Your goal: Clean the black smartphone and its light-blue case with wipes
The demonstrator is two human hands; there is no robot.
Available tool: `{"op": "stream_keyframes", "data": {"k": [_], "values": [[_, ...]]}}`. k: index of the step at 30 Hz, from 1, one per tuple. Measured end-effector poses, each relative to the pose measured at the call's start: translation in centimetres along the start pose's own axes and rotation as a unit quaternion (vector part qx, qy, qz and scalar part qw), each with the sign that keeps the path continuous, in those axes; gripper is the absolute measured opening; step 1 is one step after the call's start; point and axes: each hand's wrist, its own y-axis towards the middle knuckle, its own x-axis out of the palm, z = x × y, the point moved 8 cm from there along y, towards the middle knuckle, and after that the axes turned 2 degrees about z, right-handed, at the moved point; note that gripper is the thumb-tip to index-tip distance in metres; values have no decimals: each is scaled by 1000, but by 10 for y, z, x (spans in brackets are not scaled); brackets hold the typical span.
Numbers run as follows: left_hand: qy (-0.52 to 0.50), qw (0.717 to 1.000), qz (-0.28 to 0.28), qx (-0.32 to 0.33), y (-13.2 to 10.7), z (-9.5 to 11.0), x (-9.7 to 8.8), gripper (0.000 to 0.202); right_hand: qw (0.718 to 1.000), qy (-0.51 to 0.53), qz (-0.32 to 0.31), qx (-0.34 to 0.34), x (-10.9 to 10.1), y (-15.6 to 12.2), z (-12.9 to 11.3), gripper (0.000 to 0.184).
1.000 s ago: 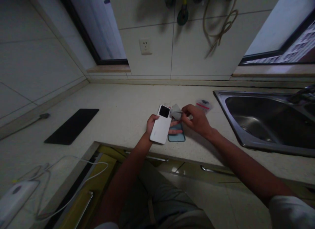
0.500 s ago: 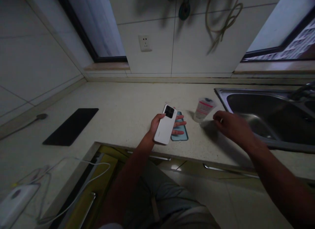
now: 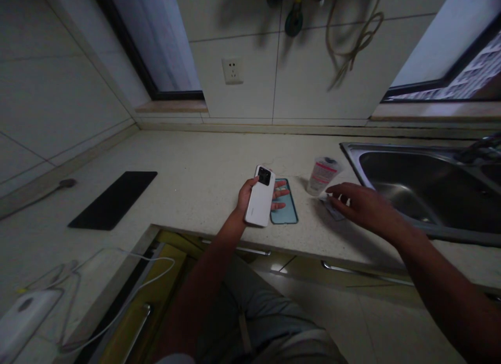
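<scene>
My left hand [image 3: 246, 196] is wrapped round a white smartphone [image 3: 260, 199], its back and dark camera block facing up. The spread fingertips stick out past the phone's right edge, above a blue-green phone case [image 3: 288, 210] that lies on the counter. To the right, my right hand [image 3: 354, 199] is closed, thumb and fingertips together at a small white tissue-like piece [image 3: 333, 212], whose lower part shows beneath the hand. Just behind these fingertips stands a clear plastic cup [image 3: 321, 175] with pink-red print and something dark at its top.
A steel sink [image 3: 395, 181] is set into the counter [image 3: 203, 160] at the right. On the left lie a black flat mat [image 3: 115, 201], a white device [image 3: 29, 319] with a cable, and a dark-headed cord [image 3: 67, 183]. A socket [image 3: 232, 71] is on the wall.
My right hand has moved left toward the cup's base, and the white piece now shows at its fingers. My left hand and the phone have shifted slightly left, uncovering more of the case.
</scene>
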Motion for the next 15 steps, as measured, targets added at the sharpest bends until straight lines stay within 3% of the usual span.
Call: {"op": "stream_keyframes", "data": {"k": [5,8,11,15], "values": [[-5,998,43,33,4,4,-6,58,975,156,-42,-153,11,13,-68,32],[6,996,79,28,6,1,-13,73,958,198,-54,-202,27,23,-96,44],[26,994,100,29,7,-2,-19,91,946,212,-78,-234,45,28,-114,55],[32,990,125,64,7,0,-26,98,955,159,-74,-239,61,27,-122,78]]}}
